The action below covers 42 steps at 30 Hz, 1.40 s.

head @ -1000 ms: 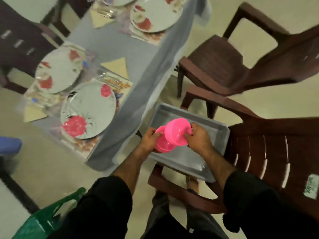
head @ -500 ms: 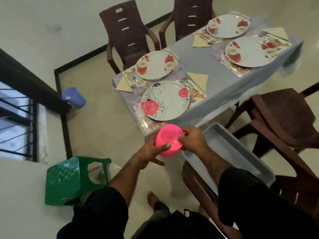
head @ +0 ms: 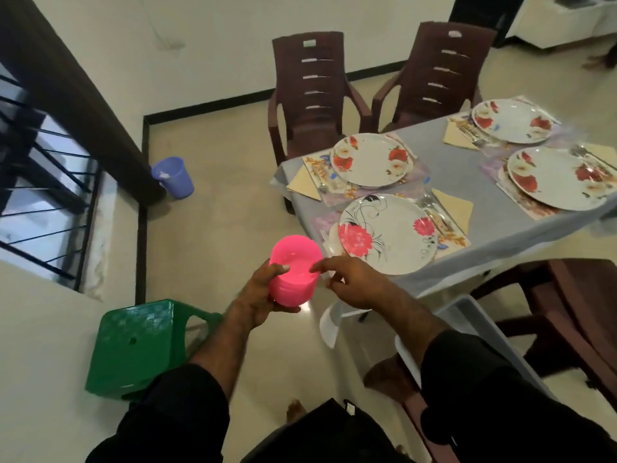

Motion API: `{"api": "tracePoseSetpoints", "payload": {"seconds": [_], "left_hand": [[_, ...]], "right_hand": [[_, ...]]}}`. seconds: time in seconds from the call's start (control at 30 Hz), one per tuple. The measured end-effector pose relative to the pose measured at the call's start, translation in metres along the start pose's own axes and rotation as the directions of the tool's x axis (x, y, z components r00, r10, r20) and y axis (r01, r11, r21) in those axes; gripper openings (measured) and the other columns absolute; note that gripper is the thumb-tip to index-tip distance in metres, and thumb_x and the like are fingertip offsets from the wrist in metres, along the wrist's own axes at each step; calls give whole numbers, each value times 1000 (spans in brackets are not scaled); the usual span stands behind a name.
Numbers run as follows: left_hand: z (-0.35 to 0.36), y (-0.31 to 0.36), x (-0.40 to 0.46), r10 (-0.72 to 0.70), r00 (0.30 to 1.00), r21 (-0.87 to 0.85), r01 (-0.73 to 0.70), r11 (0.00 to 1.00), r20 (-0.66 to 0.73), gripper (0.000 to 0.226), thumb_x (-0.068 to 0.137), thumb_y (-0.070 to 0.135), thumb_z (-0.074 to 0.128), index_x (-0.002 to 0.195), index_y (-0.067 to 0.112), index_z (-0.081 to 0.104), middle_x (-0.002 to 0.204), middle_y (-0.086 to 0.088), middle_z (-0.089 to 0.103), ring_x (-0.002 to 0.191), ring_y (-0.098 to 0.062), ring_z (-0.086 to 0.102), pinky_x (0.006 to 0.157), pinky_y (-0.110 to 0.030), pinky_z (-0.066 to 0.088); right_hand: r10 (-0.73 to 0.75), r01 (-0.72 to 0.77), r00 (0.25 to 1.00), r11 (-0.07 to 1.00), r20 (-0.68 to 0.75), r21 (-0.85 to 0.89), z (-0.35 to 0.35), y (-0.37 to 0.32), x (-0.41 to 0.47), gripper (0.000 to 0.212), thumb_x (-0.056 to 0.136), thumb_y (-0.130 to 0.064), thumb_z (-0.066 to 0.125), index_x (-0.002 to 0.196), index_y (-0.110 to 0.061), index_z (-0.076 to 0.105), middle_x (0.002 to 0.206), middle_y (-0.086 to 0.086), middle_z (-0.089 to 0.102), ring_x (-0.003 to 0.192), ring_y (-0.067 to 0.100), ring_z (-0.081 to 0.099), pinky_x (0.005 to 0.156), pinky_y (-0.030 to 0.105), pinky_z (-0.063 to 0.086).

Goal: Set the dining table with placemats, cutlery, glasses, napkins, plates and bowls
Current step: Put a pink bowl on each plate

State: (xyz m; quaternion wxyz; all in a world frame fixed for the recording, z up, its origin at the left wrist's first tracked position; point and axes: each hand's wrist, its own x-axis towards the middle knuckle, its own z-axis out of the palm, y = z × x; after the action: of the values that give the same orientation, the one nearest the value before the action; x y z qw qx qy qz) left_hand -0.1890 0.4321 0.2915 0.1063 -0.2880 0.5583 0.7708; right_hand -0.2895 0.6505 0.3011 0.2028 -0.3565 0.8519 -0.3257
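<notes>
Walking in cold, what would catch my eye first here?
The bright pink bowls, a nested stack gripped in the left hand at centre, while the right hand touches their rim. Next, four flowered plates on the grey table to the right, then the green stool at lower left.

A stack of bright pink plastic bowls [head: 293, 272] is held in the left hand [head: 263, 295], thumb hooked over the rim, while the right hand [head: 354, 282] touches the rim with one fingertip. Beyond stands a table under a grey cloth [head: 467, 182] bearing four white round plates with red flowers [head: 387, 233] on patterned placemats, with beige napkins and cutlery. A green plastic stool [head: 137, 345] sits lower left, a lilac bucket [head: 173, 177] by the dark stair post.
</notes>
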Motion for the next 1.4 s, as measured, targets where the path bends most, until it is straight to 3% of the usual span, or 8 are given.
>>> {"api": "tracePoseSetpoints", "payload": {"seconds": [0.23, 0.47, 0.7, 0.83, 1.07, 1.17, 1.23, 1.4], "left_hand": [[-57, 37, 7, 42, 998, 23, -43, 999, 52, 57, 66, 48, 84, 122, 47, 71, 127, -6, 74, 111, -42, 72, 84, -72, 59], [-86, 47, 34, 14, 988, 14, -17, 1000, 155, 108, 52, 55, 101, 148, 37, 54, 140, -10, 66, 122, -46, 68, 81, -67, 61], [-82, 71, 78, 9, 992, 69, -18, 997, 126, 93, 62, 27, 93, 147, 39, 56, 146, -14, 58, 128, -51, 58, 83, -74, 57], [-64, 89, 102, 59, 998, 68, -59, 996, 8, 93, 58, 34, 92, 145, 33, 58, 144, -16, 60, 129, -51, 58, 85, -79, 55], [-32, 111, 130, 45, 998, 86, -41, 995, -45, 85, 61, 43, 91, 140, 32, 62, 137, -13, 67, 122, -45, 66, 84, -75, 57], [-23, 130, 151, 30, 999, 169, -22, 985, -44, 82, 62, 42, 93, 138, 31, 63, 138, -15, 66, 122, -46, 66, 82, -77, 57], [-16, 136, 166, 10, 999, 203, -2, 979, -42, 84, 60, 42, 95, 137, 31, 63, 138, -15, 66, 122, -47, 65, 80, -74, 59], [25, 127, 196, -66, 998, 302, 61, 951, 8, 88, 57, 45, 96, 135, 30, 61, 132, -9, 68, 114, -41, 70, 78, -65, 63]], "right_hand": [[-134, 139, 990, 980, 42, -140, 8, -36, 65, 21, 97, -24, 73, 118, -26, 71, 111, -1, 70, 98, 16, 64, 86, 37, 54], [-69, 57, 994, 988, 83, 140, 2, -31, 111, 15, 90, -17, 81, 104, -19, 76, 98, -4, 75, 88, 11, 67, 75, 14, 48], [6, -103, 969, 918, 247, 383, -13, 7, 157, 13, 89, -16, 83, 102, -16, 80, 94, -3, 78, 95, 20, 72, 88, 32, 58], [-37, -73, 964, 915, 262, 398, -31, 23, 182, 17, 86, -21, 87, 103, -20, 81, 106, 4, 73, 101, 27, 68, 96, 45, 58], [-145, 114, 985, 955, 92, 275, -64, 48, 204, 16, 80, -33, 91, 93, -26, 84, 154, -18, 44, 144, 10, 34, 111, 31, 35], [-143, 108, 986, 939, 85, 327, -79, 58, 212, 12, 92, -32, 81, 98, -22, 81, 126, -17, 70, 128, 6, 54, 104, 26, 42], [-79, 26, 993, 875, 90, 483, -84, 66, 210, 23, 99, -35, 72, 101, -13, 75, 100, -1, 74, 100, 12, 66, 92, 43, 55], [124, -138, 989, 651, 76, 746, -96, 108, 184, 24, 105, -25, 63, 105, -1, 68, 98, 13, 69, 95, 29, 69, 85, 50, 63]]}}
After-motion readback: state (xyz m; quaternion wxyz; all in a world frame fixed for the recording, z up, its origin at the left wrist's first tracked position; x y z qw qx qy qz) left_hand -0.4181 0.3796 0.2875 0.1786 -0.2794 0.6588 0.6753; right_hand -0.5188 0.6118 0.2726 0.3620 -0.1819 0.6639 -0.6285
